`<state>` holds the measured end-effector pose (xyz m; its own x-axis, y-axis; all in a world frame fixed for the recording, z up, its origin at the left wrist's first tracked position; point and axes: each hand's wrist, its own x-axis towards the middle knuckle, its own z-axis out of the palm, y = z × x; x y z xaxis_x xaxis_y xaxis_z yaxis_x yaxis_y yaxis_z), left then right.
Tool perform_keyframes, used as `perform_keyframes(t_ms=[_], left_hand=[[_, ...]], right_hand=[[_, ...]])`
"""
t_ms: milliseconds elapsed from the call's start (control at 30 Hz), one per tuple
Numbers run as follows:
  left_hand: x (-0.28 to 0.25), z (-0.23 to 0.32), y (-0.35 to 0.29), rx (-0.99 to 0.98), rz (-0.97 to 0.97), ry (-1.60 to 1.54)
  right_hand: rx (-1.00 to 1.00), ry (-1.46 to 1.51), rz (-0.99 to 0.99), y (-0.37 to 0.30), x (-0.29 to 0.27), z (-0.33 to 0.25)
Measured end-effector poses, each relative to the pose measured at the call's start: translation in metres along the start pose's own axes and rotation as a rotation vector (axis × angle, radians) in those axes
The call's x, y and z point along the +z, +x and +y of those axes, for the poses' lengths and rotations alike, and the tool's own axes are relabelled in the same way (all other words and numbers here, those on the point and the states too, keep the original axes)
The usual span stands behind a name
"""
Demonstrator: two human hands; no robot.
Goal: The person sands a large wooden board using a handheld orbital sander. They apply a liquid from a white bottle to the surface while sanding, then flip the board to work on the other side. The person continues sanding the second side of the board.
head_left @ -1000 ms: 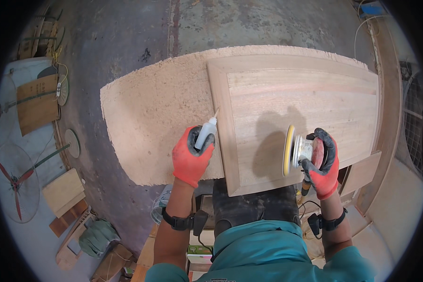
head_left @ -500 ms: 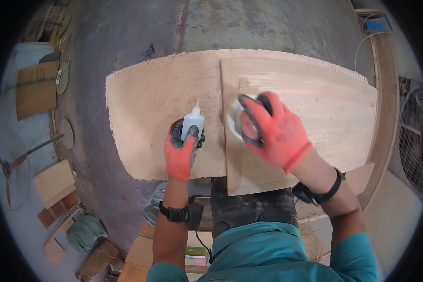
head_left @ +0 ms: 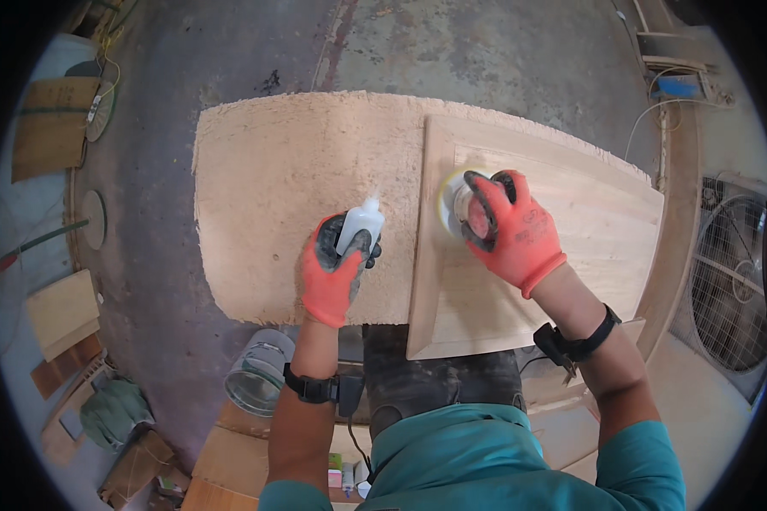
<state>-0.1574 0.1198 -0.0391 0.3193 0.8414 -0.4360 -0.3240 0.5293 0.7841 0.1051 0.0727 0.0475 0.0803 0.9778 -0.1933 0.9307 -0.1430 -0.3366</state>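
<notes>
My left hand, in a red glove with dark fingertips, is closed around a small white squeeze bottle. The bottle's thin nozzle points up and away, over the rough board. My right hand, gloved the same way, grips a round thing with a pale, yellow-rimmed disc and a reddish middle part; its exact kind I cannot make out. This disc sits over the left frame strip of a pale wooden panel door. The panel lies on the right half of the board.
A clear bucket stands left of my legs. Cardboard, a green cloth bundle and boxes lie along the left wall. To the right is a large caged fan. A cable hangs at the far right.
My view has shifted a little. The panel's left edge has swung to a slant. The bottle tilts further right, and my right hand with the disc sits slightly further right.
</notes>
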Motion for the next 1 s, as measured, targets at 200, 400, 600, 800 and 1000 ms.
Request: perform_keyframes(t_ms=[200, 400, 600, 800, 1000], left_hand=[[0.001, 0.001, 0.001, -0.005, 0.023, 0.051], [0.002, 0.003, 0.000, -0.017, 0.083, 0.057], [0.005, 0.007, 0.003, -0.020, 0.072, 0.040], [0.001, 0.001, 0.003, 0.016, 0.045, -0.026], [-0.002, 0.000, 0.002, 0.087, 0.051, -0.005]], right_hand=[[-0.016, -0.040, -0.104, 0.011, -0.003, -0.013], [-0.020, -0.068, -0.104, 0.015, -0.008, -0.004], [-0.115, -0.128, -0.160, 0.023, -0.015, -0.011], [-0.192, -0.266, -0.248, 0.073, -0.056, -0.028], [-0.266, -0.589, -0.673, 0.105, -0.046, -0.087]])
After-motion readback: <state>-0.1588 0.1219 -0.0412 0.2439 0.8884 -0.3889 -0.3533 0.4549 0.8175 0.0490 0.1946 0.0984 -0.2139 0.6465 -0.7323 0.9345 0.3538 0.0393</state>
